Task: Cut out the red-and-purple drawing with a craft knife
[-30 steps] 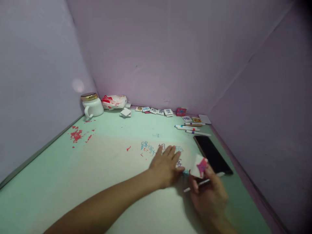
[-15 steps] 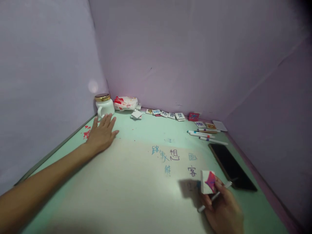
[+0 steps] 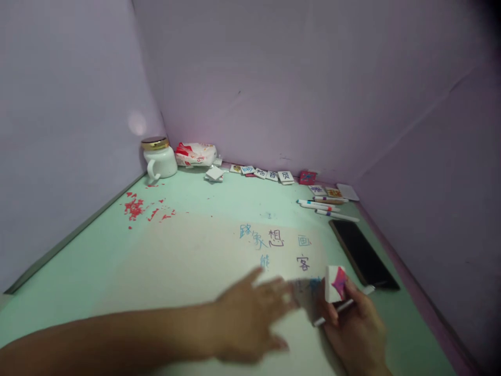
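My right hand (image 3: 358, 329) sits at the lower right, closed on a small white square tile (image 3: 335, 283) with a red and purple blot, and a white marker (image 3: 344, 305) lies across its fingers. My left hand (image 3: 250, 318) is blurred, with fingers stretched out and apart, low over the green board (image 3: 86, 261) just left of the tile. Blue and black handwritten characters (image 3: 274, 240) lie on the board beyond both hands.
A black phone (image 3: 362, 253) lies right of the writing. Several markers (image 3: 323, 205) and lettered tiles (image 3: 270, 175) line the back edge. A white jar with a gold lid (image 3: 158, 156) and a red-white packet (image 3: 195, 154) stand in the corner. Red flecks (image 3: 136, 208) mark the left side.
My left hand has swept back from the far left by the jar to the board's near middle beside my right hand. The right hand with tile and marker has barely moved.
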`<state>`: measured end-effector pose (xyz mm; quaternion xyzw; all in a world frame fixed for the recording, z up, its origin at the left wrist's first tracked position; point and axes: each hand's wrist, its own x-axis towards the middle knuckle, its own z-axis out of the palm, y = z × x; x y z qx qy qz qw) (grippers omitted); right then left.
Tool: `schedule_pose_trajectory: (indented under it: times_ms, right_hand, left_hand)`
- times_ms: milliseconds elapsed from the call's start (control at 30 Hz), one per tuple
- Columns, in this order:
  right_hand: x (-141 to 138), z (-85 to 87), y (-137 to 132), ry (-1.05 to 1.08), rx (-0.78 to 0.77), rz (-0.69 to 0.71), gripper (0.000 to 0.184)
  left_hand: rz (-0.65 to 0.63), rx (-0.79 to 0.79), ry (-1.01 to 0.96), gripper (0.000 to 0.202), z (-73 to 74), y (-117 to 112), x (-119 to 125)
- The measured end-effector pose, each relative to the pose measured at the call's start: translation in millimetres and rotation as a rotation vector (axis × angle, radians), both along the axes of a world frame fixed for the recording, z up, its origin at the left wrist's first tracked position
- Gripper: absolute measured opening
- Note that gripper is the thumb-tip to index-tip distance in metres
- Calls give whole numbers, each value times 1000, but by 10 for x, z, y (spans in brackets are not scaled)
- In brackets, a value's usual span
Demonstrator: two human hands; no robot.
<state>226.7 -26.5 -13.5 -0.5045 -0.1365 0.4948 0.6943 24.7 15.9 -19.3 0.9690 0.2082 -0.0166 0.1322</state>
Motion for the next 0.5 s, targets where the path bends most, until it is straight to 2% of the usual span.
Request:
schedule_pose_trajectory:
  times_ms: [100, 200, 300, 367, 433, 500]
  right_hand:
    - [-8, 20, -4, 14, -16, -2, 33]
    - [-8, 16, 1, 12, -21, -6, 33]
    - [24, -30, -28, -4, -4, -16, 27]
    - [74, -93, -91, -27, 0, -14, 19]
    - [140, -178, -176, -118, -23, -20, 23]
    - [201, -263, -253, -177, -28, -76, 44]
  left_hand:
    - [300, 86, 62, 57, 115, 648, -453]
    - [522, 204, 69, 45, 226, 1028, -966]
    - [652, 337, 39, 38, 364, 1129, -1398]
    - [724, 399, 36, 33, 430, 1121, -1563]
    - [784, 429, 45, 38, 434, 1089, -1579]
    - [755, 395, 66, 46, 372, 1032, -1444]
